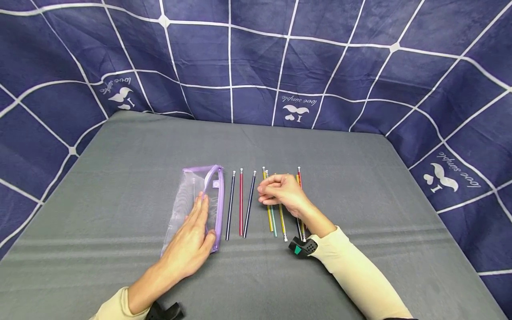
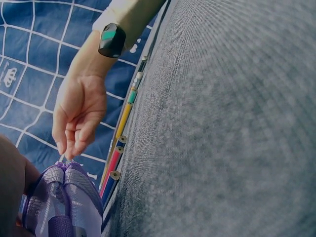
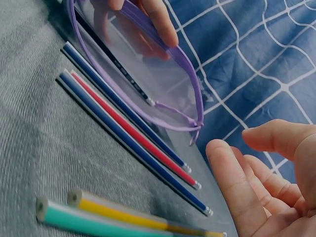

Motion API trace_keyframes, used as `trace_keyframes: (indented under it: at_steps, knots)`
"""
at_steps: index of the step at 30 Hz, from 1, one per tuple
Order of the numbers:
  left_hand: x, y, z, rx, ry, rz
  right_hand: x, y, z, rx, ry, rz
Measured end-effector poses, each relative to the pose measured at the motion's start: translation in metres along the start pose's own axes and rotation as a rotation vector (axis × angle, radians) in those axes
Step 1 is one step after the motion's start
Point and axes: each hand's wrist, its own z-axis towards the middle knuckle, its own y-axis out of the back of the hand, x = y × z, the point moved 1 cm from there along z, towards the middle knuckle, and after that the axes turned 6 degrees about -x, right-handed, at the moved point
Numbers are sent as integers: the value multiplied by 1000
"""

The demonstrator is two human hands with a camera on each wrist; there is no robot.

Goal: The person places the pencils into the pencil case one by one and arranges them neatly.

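A see-through mesh pencil case [image 1: 178, 202] with purple zipper trim lies left of centre, its mouth held apart. My left hand [image 1: 194, 240] lies over it, gripping the upper zipper edge, as the right wrist view shows. Inside the case is a dark pencil [image 3: 123, 69] with its metal end near the mouth. My right hand [image 1: 282, 193] hovers over the yellow and teal pencils, fingers loosely bent and holding nothing. Between case and hand lie a dark blue pencil [image 1: 230, 206], a red pencil [image 1: 241, 202] and another dark blue pencil [image 1: 250, 204].
Under the right hand are a yellow pencil [image 1: 270, 220], a teal pencil [image 1: 274, 222] and a second yellow pencil [image 1: 282, 222]. More pencils lie partly hidden by the right wrist, one of them red [image 1: 300, 178]. A blue checked cloth [image 1: 256, 58] hangs behind the grey table [image 1: 132, 178].
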Motion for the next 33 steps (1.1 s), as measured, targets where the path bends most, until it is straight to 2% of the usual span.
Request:
trace_keyframes:
  at_steps: [18,26,33]
  knots:
    - [1,-2,0,-3,0,-15,-2,31,-3,-69,0,-21]
    - [2,-3,0,-29,-35,-8,-4,46,-6,-100,-22,-21]
    - [2,-2,0,-20,-21,-8,-3,61,-9,-130,0,-32]
